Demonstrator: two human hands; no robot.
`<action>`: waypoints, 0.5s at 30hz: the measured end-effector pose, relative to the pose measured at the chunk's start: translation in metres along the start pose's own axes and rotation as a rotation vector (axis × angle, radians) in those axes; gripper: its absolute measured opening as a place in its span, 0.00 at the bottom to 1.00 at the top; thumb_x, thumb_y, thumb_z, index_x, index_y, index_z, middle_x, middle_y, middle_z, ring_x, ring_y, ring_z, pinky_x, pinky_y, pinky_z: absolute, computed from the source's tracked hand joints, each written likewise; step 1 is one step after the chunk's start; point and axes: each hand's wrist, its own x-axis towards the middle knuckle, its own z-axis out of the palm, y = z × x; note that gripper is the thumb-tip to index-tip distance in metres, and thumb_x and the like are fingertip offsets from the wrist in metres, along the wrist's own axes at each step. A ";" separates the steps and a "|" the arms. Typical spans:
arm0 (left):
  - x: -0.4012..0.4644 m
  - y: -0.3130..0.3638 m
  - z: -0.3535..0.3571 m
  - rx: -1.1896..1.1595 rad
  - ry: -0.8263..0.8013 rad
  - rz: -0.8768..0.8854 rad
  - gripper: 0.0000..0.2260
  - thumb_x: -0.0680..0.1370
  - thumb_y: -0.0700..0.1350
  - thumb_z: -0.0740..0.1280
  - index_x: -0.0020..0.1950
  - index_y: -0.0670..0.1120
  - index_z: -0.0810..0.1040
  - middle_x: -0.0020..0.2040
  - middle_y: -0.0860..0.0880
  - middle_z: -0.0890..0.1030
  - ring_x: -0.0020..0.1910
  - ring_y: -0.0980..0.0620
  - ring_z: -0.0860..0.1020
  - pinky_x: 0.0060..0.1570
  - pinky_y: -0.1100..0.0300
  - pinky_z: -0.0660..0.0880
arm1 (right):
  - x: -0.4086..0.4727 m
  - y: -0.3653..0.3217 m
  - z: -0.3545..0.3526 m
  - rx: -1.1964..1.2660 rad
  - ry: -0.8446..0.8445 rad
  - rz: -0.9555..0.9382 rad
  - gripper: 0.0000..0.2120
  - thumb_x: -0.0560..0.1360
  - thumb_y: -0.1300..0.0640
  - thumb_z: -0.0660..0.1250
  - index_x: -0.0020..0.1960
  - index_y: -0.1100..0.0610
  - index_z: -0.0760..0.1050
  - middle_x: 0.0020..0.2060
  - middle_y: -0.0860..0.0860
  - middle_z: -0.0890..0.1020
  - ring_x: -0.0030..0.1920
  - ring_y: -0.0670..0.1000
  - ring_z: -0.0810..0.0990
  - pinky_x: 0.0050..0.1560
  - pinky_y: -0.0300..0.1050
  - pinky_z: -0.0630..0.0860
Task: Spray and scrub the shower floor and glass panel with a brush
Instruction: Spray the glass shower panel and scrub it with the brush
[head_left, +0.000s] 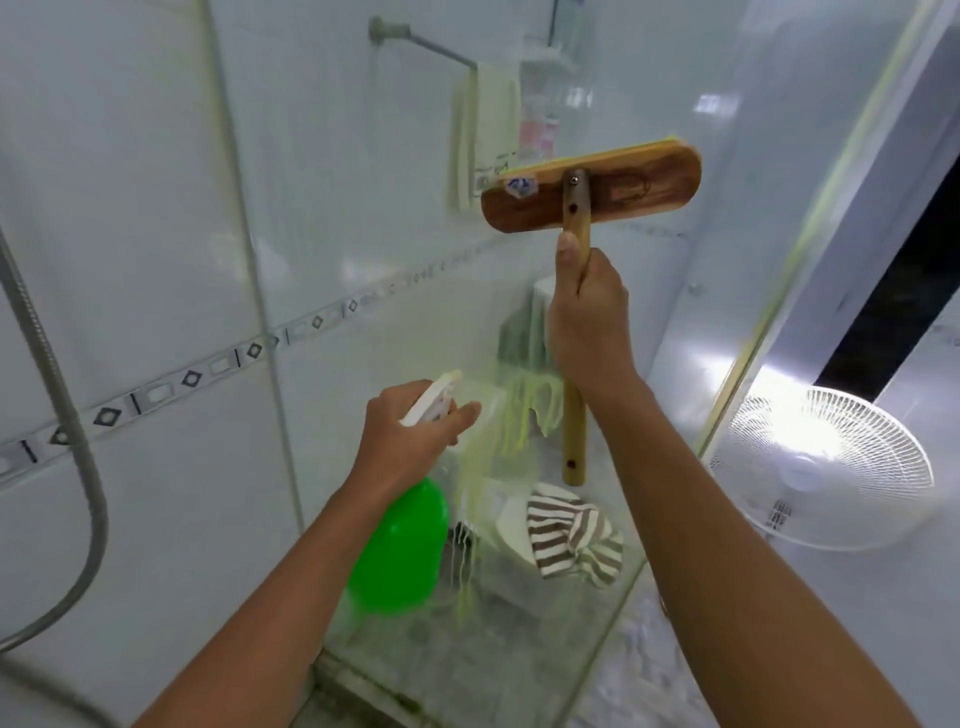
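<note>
Hose (78, 457) hangs down the tiled wall at far left, with a patterned border strip (171, 387) crossing the tiles. Next comes the left hand (410, 441), curled round the neck of a green spray bottle (400, 545), a finger on the white trigger (431, 402); the nozzle points forward at the glass panel (519, 322), where yellowish cleaner runs down in streaks. The right hand (587, 322) is clenched on the wooden handle of the brush (592, 189), thumb up along the shaft. The handle stands near upright; the brush head sits above the hand with its long axis across, slightly tilted, bristle side apparently against the glass, though that contact is hard to confirm. So the wet streaks lie below and left of the brush head, nearer the left hand; a downward stroke would meet them. Beyond the glass sit a striped cloth (571, 535) and, at far right, a white fan (826, 467). The shower floor is barely visible at the bottom.
</note>
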 end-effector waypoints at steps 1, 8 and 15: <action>0.000 0.002 0.003 0.009 -0.007 0.031 0.16 0.73 0.47 0.80 0.36 0.39 0.79 0.30 0.45 0.80 0.28 0.54 0.75 0.33 0.61 0.71 | 0.001 -0.001 -0.001 0.001 0.000 0.002 0.20 0.83 0.44 0.50 0.42 0.56 0.68 0.32 0.47 0.71 0.32 0.44 0.70 0.31 0.31 0.67; 0.002 0.009 0.013 -0.027 0.111 0.040 0.21 0.74 0.47 0.79 0.33 0.34 0.74 0.28 0.36 0.75 0.26 0.52 0.72 0.30 0.62 0.70 | -0.007 0.014 0.016 0.085 0.051 -0.025 0.18 0.83 0.45 0.51 0.43 0.56 0.68 0.31 0.49 0.71 0.31 0.44 0.71 0.31 0.35 0.68; -0.007 -0.002 0.005 0.068 0.132 0.110 0.12 0.75 0.46 0.78 0.36 0.42 0.81 0.32 0.44 0.83 0.33 0.50 0.82 0.36 0.65 0.74 | -0.162 0.160 0.073 -0.049 -0.165 0.220 0.26 0.78 0.34 0.46 0.53 0.54 0.70 0.31 0.48 0.73 0.31 0.48 0.73 0.32 0.49 0.70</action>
